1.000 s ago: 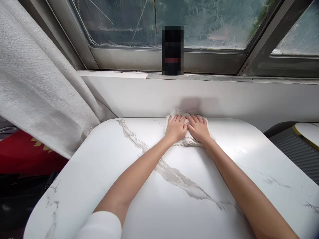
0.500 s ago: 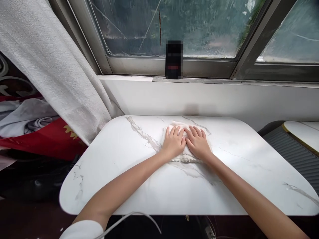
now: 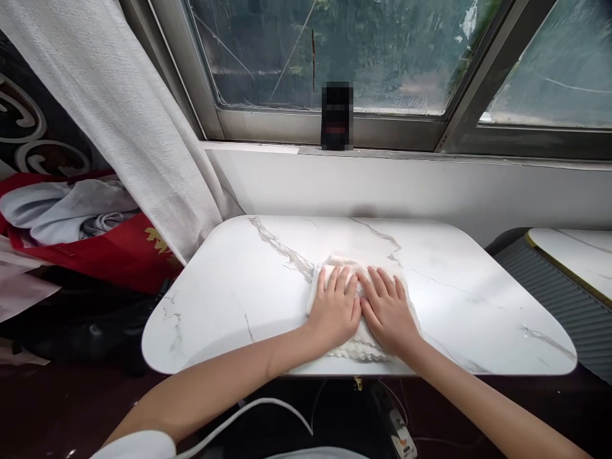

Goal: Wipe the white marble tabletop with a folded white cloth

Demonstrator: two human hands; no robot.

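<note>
1. Under our two palms a white cloth [image 3: 364,349] is lying folded on the marble table [image 3: 224,287], close to the edge nearest our wrists. Its scalloped hem is showing just behind the heels of our hands.
2. We are laying our left hand [image 3: 335,312] and right hand [image 3: 388,312] flat on it, side by side and touching, with the fingers open and slightly fanned, gripping nothing.
3. We are judging this to be a wipe. To do it well we are wanting even weight through both palms, so the cloth is sliding with the hands rather than bunching beneath them.
4. Behind our wrists the tabletop is ending almost at once. Any pull farther back is risking dragging the cloth off, toward a white cable [image 3: 268,407] hanging below.
5. Beyond our fingertips bare marble is running up to the white wall [image 3: 382,188] under the window. Wide room is also opening left of the left hand and right of the right hand.
6. Farther left of the left hand a curtain [image 3: 143,127] is hanging at the table's corner, so we are counting that side as the tighter one.
</note>
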